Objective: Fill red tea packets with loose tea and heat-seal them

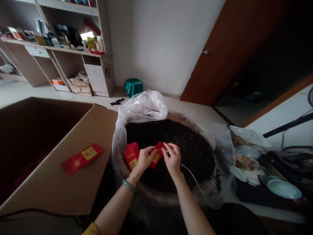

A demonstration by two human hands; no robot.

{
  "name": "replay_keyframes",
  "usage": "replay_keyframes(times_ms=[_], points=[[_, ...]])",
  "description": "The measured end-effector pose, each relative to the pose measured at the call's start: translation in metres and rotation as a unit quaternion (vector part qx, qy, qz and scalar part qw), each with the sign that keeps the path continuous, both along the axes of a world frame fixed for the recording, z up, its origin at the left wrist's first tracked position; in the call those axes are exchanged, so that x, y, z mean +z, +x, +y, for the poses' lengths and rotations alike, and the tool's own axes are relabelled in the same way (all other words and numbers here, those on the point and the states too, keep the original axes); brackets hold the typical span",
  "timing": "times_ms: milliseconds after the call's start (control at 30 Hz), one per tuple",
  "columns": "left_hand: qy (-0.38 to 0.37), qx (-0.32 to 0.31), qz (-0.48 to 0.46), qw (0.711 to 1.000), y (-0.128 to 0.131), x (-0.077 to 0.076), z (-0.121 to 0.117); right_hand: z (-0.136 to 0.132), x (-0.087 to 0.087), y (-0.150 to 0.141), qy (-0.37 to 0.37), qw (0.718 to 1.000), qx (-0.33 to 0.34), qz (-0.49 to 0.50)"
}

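Note:
Between both hands is a small red packet (156, 158) with a yellow label, held over a big plastic-lined container of dark, loose dried leaves (195, 153). My left hand (146, 159) grips the packet's left side between thumb and fingers. At its upper right edge, the fingertips of my right hand (173, 159) pinch the packet. Several more red packets (131, 153) lie stacked on the leaves just left of my left hand. Another red packet (81, 159) rests flat on the cardboard flap at left.
An open cardboard box (70, 112) stands at left, red material dim inside. Clear plastic lining (144, 106) bunches around the container's rim. A white cable (198, 184) runs over its near right side. Dishes (283, 188) sit at right. Behind are a teal-covered bin (133, 86) and shelves (97, 76).

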State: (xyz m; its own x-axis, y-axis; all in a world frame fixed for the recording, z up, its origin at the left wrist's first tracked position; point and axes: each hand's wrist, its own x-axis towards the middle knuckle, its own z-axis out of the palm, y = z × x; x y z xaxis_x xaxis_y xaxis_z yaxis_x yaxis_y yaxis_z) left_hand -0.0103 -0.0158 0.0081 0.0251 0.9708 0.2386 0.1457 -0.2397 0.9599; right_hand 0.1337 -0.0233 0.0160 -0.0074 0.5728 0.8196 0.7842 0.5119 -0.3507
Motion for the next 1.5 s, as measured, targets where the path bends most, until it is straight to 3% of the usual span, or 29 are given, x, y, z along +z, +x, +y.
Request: replay_keyframes(times_ms=[433,533,667,800,900,967,1100,1167,1233,1300,1367,1500], points=[[-0.001,-0.03,0.013,0.999,0.0,0.0,-0.003,0.001,-0.007,0.007,0.029,0.999,0.02,0.004],[0.0,-0.035,0.044,0.998,-0.001,0.0,-0.003,0.005,-0.003,0.01,-0.034,0.999,0.017,0.015],[0.02,-0.04,0.116,0.992,-0.002,-0.001,-0.003,0.007,0.008,0.015,-0.152,0.985,0.043,-0.072],[0.035,-0.037,0.152,0.987,-0.001,-0.001,-0.003,0.001,0.017,0.016,-0.154,0.98,0.054,-0.113],[0.049,-0.032,0.155,0.986,-0.002,-0.001,-0.002,-0.006,0.016,0.014,-0.156,0.983,0.068,-0.076],[0.07,-0.036,0.166,0.983,-0.003,-0.001,-0.002,-0.01,0.013,0.012,-0.195,0.978,0.072,-0.027],[0.134,-0.051,0.223,0.964,-0.005,0.001,-0.004,-0.011,0.007,0.013,-0.335,0.931,0.108,0.093],[0.163,-0.025,0.238,0.957,-0.004,0.002,-0.006,-0.011,0.004,0.016,-0.355,0.918,0.111,0.134],[0.171,0.034,0.225,0.959,-0.002,0.003,-0.006,-0.01,0.002,0.018,-0.324,0.927,0.087,0.171],[0.139,0.075,0.178,0.971,-0.002,0.002,-0.005,-0.011,0.002,0.019,-0.286,0.932,0.072,0.21],[0.082,0.072,0.115,0.987,-0.002,-0.001,-0.002,-0.014,0.005,0.017,-0.279,0.925,0.096,0.239],[0.017,0.032,0.04,0.999,-0.007,-0.007,0.005,-0.019,0.016,0.011,-0.351,0.882,0.191,0.251]])
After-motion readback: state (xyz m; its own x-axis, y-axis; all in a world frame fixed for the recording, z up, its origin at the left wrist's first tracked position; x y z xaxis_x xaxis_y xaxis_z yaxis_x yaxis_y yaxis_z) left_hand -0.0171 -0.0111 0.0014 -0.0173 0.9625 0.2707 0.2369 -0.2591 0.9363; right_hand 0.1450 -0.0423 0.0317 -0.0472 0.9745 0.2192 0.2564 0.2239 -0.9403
